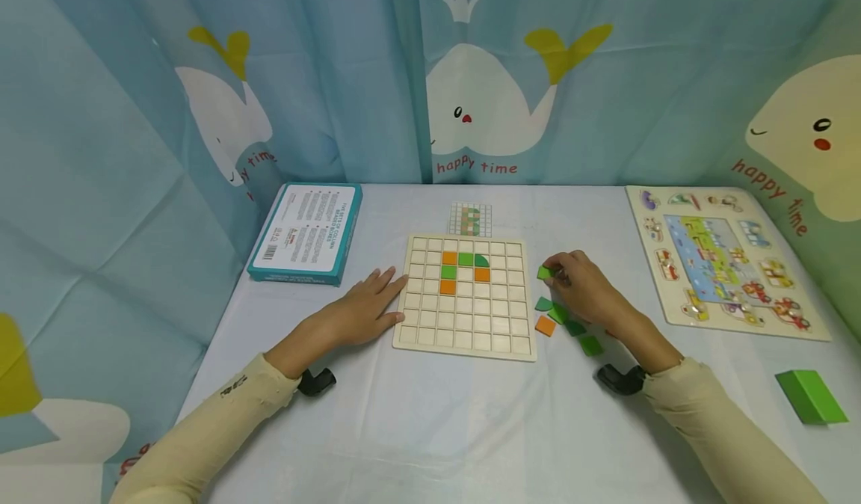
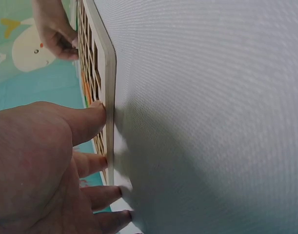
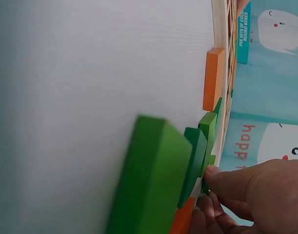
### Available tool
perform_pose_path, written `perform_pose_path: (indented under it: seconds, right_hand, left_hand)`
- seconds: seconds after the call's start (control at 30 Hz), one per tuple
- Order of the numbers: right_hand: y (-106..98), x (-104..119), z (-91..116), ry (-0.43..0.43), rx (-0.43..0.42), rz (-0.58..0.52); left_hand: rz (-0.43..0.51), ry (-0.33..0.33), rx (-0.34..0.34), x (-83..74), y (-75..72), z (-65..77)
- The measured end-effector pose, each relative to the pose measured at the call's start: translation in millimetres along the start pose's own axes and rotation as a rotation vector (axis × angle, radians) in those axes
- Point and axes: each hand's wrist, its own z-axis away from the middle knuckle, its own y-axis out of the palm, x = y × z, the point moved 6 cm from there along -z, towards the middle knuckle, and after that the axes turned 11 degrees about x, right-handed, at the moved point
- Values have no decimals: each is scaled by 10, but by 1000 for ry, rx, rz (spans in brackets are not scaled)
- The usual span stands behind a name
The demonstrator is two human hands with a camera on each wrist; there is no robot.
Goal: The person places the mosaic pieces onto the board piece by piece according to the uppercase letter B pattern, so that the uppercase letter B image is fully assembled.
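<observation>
A wooden grid board [image 1: 464, 348] lies mid-table, with several orange and green tiles set in its upper cells. My left hand [image 1: 366, 308] rests flat by the board's left edge with fingers spread; in the left wrist view its thumb [image 2: 88, 124] touches the rim. To the right of the board, my right hand [image 1: 584, 287] pinches a light green tile [image 1: 544, 273] at the fingertips. Just below that hand are loose tiles: an orange square [image 1: 545, 326], a green square [image 1: 590, 345] and several other green pieces. The right hand's palm side is partly hidden in the head view.
A small pattern card [image 1: 471, 220] touches the board's far side. At the back left lies a teal-and-white box [image 1: 306, 231]. A picture puzzle board [image 1: 726, 265] sits at the right, with a green block [image 1: 810, 397] nearer the front. A whale-print curtain [image 1: 377, 78] encloses the table.
</observation>
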Motion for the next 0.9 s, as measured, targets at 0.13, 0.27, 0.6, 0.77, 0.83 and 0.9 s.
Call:
perform_pose_path:
  seconds: [0.13, 0.27, 0.6, 0.77, 0.83, 0.9]
  right_hand:
    - [-13, 76, -50, -9, -5, -3]
    - [19, 271, -117, -33, 21, -16]
    - [314, 787, -284, -184, 81, 16]
    - [435, 950, -341, -224, 86, 42]
    - [477, 994, -364, -236, 87, 59]
    - [519, 1017, -383, -239, 92, 63]
  left_hand:
    - [-4, -2, 4, 1, 3, -10]
    - [-4, -2, 3, -2, 0, -6]
    - [20, -1, 3, -27, -14, 27]
    - [22, -2, 4, -30, -16, 28]
    - [19, -3, 2, -31, -19, 27]
    - [15, -6, 2, -32, -20, 24]
